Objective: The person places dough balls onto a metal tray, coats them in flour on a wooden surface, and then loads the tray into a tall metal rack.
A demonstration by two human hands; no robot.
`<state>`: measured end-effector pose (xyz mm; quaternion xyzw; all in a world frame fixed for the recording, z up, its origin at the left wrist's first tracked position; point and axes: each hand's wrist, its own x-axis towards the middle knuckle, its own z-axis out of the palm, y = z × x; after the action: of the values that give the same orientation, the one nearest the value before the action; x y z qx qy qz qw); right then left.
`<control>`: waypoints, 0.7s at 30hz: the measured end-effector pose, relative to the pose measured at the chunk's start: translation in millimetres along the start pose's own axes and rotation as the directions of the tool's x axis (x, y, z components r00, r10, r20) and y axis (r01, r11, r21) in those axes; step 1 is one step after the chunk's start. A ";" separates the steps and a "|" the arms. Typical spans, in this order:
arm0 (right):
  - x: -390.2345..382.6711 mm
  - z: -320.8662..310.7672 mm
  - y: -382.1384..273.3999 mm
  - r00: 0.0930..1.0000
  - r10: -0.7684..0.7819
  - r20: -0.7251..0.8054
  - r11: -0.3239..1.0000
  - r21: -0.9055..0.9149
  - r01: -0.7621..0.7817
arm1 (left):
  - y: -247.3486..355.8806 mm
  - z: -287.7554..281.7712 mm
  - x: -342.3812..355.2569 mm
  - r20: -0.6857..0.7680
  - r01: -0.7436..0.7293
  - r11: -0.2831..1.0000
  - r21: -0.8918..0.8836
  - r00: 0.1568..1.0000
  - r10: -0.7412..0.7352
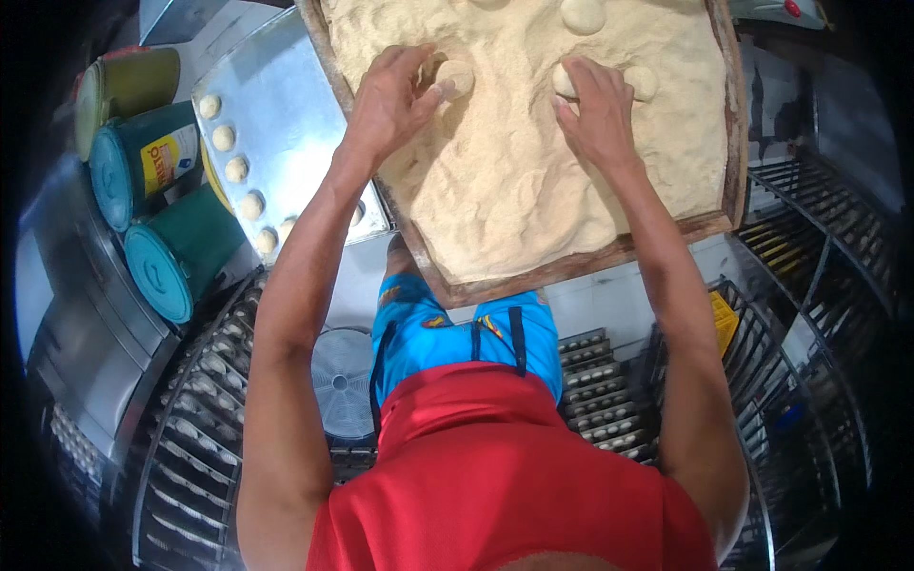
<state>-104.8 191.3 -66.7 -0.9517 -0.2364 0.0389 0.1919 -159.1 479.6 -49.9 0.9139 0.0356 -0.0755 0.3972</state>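
Note:
A wooden-framed tray (pixel 581 255) holds a deep bed of pale yellow crumbs or coarse flour. Round dough balls lie on it. My left hand (pixel 392 100) is at the left side, fingers curved and apart, its thumb touching the edge of a dough ball (pixel 458 76). Farther right, the fingers and thumb of my right hand (pixel 600 109) close round another dough ball (pixel 563 84), which they partly cover. Just beyond those fingers rests one more ball (pixel 645 84). At the far edge sits a further dough ball (pixel 583 14).
Left of the crumb tray, a metal baking sheet (pixel 276 105) carries a row of dough balls (pixel 236 169). Lidded green buckets (pixel 157 271) stand beyond it. Racks (pixel 195 428) flank me on both sides, and a round grey fan-like cover (pixel 341 383) is low by my legs.

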 end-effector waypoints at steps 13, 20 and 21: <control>19.5 -8.5 28.6 0.980 0.167 -0.106 0.978 0.141 -0.152 | 16.2 5.8 4.0 0.128 -0.020 0.998 0.068 0.992 0.011; 22.3 -15.1 6.3 0.961 0.266 0.073 0.935 0.224 -0.276 | 17.1 4.9 22.8 0.195 0.281 0.655 -0.702 0.960 -0.202; 22.7 -17.5 -0.1 0.925 0.347 0.153 0.880 0.288 -0.377 | 18.0 5.5 31.0 0.188 0.281 0.561 -0.779 0.957 -0.219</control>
<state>-81.8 195.8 -50.1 -0.9336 -0.0541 0.1570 0.3174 -126.9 463.5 -45.8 0.6215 0.1807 -0.1390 0.7495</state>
